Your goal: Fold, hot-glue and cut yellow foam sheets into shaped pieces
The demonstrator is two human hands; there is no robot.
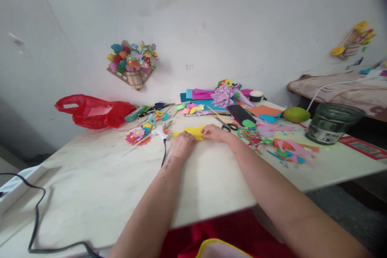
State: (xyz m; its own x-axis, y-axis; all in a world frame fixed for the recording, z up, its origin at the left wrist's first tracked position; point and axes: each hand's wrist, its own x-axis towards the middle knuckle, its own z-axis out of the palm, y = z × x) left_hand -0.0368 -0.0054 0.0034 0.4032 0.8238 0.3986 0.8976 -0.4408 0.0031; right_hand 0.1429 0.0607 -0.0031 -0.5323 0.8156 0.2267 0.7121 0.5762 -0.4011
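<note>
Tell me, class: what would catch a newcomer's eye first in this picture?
The left hand and right hand rest on a yellow paper piece in the middle of the table. A red plastic bag lies at its far left, and a colourful paper-flower bouquet hangs on the wall behind.

A desk is carrying a red bag, a yellow paper, scissors and a dark jar. Colourful paper scraps are lying near a green fruit.

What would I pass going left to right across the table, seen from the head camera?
Black cable, red plastic bag, paper flowers, glue gun, left hand, right hand, black-handled scissors, green fruit, dark jar.
</note>
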